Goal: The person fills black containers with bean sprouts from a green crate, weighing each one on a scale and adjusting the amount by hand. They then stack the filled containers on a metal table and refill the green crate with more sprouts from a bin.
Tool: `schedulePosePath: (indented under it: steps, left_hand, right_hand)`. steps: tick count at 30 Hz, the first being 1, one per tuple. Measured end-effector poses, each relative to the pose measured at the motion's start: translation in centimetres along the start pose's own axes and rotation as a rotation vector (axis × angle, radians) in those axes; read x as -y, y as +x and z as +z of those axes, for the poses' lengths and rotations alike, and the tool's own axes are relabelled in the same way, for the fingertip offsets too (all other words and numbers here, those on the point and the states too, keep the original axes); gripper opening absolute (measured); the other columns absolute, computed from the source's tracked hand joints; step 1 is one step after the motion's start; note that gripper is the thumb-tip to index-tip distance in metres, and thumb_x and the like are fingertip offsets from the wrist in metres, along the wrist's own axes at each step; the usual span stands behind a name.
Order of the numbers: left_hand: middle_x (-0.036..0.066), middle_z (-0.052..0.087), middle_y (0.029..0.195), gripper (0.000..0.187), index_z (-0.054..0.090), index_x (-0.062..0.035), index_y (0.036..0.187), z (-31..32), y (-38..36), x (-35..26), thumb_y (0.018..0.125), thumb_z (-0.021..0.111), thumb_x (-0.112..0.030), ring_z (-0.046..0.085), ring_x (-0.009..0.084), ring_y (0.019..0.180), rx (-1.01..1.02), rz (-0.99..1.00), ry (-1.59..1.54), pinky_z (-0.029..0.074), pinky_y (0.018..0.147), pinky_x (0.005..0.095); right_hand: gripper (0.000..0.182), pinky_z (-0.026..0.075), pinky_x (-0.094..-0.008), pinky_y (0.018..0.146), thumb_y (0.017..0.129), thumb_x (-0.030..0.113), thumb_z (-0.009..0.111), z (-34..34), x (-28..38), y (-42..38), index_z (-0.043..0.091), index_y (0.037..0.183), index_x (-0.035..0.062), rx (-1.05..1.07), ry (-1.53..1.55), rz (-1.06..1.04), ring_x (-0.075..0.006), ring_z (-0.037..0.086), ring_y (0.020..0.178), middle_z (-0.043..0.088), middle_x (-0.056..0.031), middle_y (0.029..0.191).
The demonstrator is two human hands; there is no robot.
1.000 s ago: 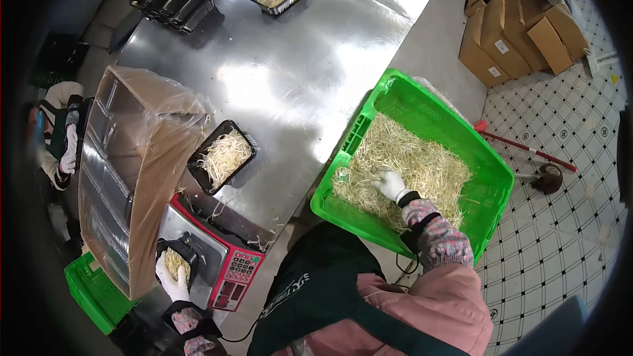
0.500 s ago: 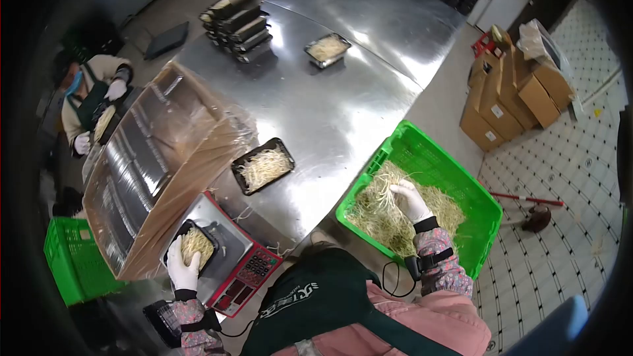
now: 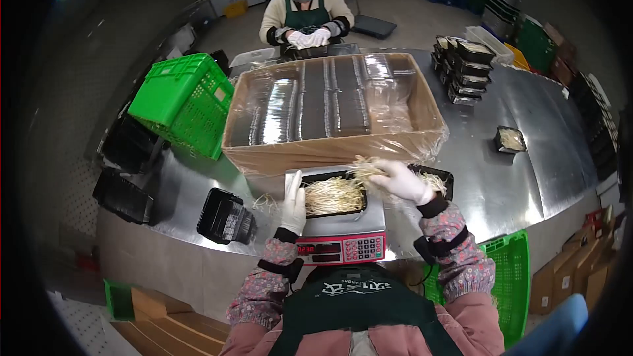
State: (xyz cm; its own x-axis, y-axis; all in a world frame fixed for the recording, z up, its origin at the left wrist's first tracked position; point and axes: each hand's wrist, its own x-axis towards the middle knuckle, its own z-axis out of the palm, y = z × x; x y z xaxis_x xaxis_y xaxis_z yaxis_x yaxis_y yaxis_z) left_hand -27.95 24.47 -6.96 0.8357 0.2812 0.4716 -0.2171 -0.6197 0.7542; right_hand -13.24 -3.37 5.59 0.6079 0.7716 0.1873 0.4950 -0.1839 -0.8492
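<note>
Steel desk (image 3: 547,109) in the head view, large carton (image 3: 330,153) at the far side, red scale (image 3: 376,224) at the near edge. Black tray (image 3: 364,203) sits on the scale, sprouts (image 3: 330,196) inside. Left hand (image 3: 293,209) unfurled, fingers straight, at tray's left end, seemingly touching; right hand (image 3: 403,182) pinches a bunch of sprouts (image 3: 362,170) over the tray's far right corner. Best done: lower the bunch inside the rim, loosely, left hand's weight off so the readout (image 3: 315,249) is true. Sprouts thin, off-white to yellowish, tangled, mostly lying left to right.
</note>
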Motion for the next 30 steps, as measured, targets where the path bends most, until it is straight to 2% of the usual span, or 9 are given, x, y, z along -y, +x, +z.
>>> schedulePosePath:
  steps: [4, 7, 10, 12, 16, 18, 22, 24, 30]
  left_hand:
    - [0.021, 0.040, 0.146, 0.053, 0.034, 0.0016, 0.145, 0.2, 1.8, -4.1, 0.096, 0.047, -0.009, 0.038, 0.0315, 0.136, -0.024, -0.105, -0.118, 0.029, 0.112, 0.0381]
    - [0.018, 0.050, 0.138, 0.049, 0.042, -0.0012, 0.140, 0.2, 2.3, -6.2, 0.093, 0.052, -0.011, 0.042, 0.0336, 0.133, 0.133, -0.013, 0.313, 0.034, 0.110, 0.0421]
    - [0.017, 0.058, 0.126, 0.040, 0.055, -0.0011, 0.128, 1.4, 1.8, -4.3, 0.090, 0.056, -0.013, 0.044, 0.0362, 0.129, 0.174, 0.083, 0.451, 0.036, 0.107, 0.0447]
    - [0.017, 0.063, 0.118, 0.035, 0.061, -0.0007, 0.120, 1.9, 1.2, -3.9, 0.087, 0.058, -0.012, 0.046, 0.0381, 0.126, 0.145, 0.124, 0.463, 0.038, 0.105, 0.0455]
    - [0.017, 0.062, 0.118, 0.035, 0.061, -0.0008, 0.119, 1.8, 1.8, -4.0, 0.087, 0.057, -0.013, 0.047, 0.0393, 0.124, 0.224, 0.152, 0.570, 0.039, 0.104, 0.0434]
    - [0.018, 0.061, 0.119, 0.035, 0.060, -0.0002, 0.121, 1.7, 1.7, -4.0, 0.088, 0.057, -0.013, 0.046, 0.0399, 0.125, 0.245, 0.169, 0.605, 0.039, 0.105, 0.0439]
    - [0.019, 0.057, 0.128, 0.045, 0.053, -0.0016, 0.132, 1.1, 1.9, -2.9, 0.090, 0.055, -0.018, 0.041, 0.0395, 0.131, 0.274, 0.103, 0.410, 0.035, 0.109, 0.0435]
    - [0.021, 0.053, 0.133, 0.048, 0.049, -0.0013, 0.135, 0.1, 2.3, -3.8, 0.090, 0.057, -0.015, 0.039, 0.0382, 0.133, 0.256, -0.052, 0.203, 0.032, 0.111, 0.0423]
    - [0.021, 0.058, 0.128, 0.041, 0.052, 0.0014, 0.132, -3.5, 4.5, -5.9, 0.092, 0.049, -0.005, 0.054, 0.0292, 0.121, 0.206, -0.180, -0.124, 0.040, 0.105, 0.0342]
  right_hand:
    - [0.025, 0.050, -0.0439, 0.081, 0.086, 0.021, 0.060, 6.9, 0.5, 6.1, 0.064, 0.102, 0.0029, 0.119, -0.465, -0.242, -0.0366, 0.063, 0.092, 0.065, -0.0175, 0.096]
    - [0.025, 0.051, -0.0427, 0.082, 0.085, 0.021, 0.061, 11.1, -0.8, 7.6, 0.067, 0.098, 0.0013, 0.276, -0.700, -0.115, -0.0363, 0.063, 0.092, 0.065, -0.0193, 0.094]
    - [0.025, 0.052, -0.0451, 0.078, 0.081, 0.022, 0.064, 9.7, -2.8, 6.7, 0.068, 0.097, 0.0030, 0.160, -0.477, -0.215, -0.0386, 0.064, 0.088, 0.066, -0.0192, 0.092]
    - [0.026, 0.052, -0.0431, 0.080, 0.081, 0.026, 0.066, 7.9, -3.8, 6.0, 0.071, 0.094, 0.0036, 0.258, -0.497, 0.006, -0.0368, 0.065, 0.091, 0.068, -0.0214, 0.089]
    - [0.025, 0.052, -0.0413, 0.076, 0.084, 0.025, 0.065, 5.4, -4.1, 3.8, 0.072, 0.094, 0.0027, 0.146, -0.412, 0.082, -0.0371, 0.066, 0.082, 0.068, -0.0211, 0.088]
    - [0.023, 0.052, -0.0391, 0.072, 0.085, 0.021, 0.066, 2.4, -2.1, 2.8, 0.072, 0.094, 0.0011, 0.132, -0.355, 0.157, -0.0324, 0.068, 0.078, 0.069, -0.0200, 0.084]
    - [0.021, 0.048, -0.0259, 0.062, 0.089, 0.015, 0.066, -3.3, -1.0, -0.7, 0.070, 0.094, -0.0043, 0.008, 0.062, 0.436, -0.0097, 0.060, 0.068, 0.067, -0.0037, 0.073]
    - [0.020, 0.044, -0.0213, 0.059, 0.089, 0.015, 0.067, -5.3, -1.7, -2.3, 0.069, 0.094, -0.0045, -0.069, 0.039, 0.356, -0.0041, 0.055, 0.066, 0.064, 0.0018, 0.073]
    - [0.015, 0.040, -0.0195, 0.053, 0.088, 0.013, 0.069, -6.7, -3.2, -5.3, 0.070, 0.090, -0.0016, -0.241, 0.299, 0.510, -0.0024, 0.051, 0.059, 0.062, 0.0040, 0.072]
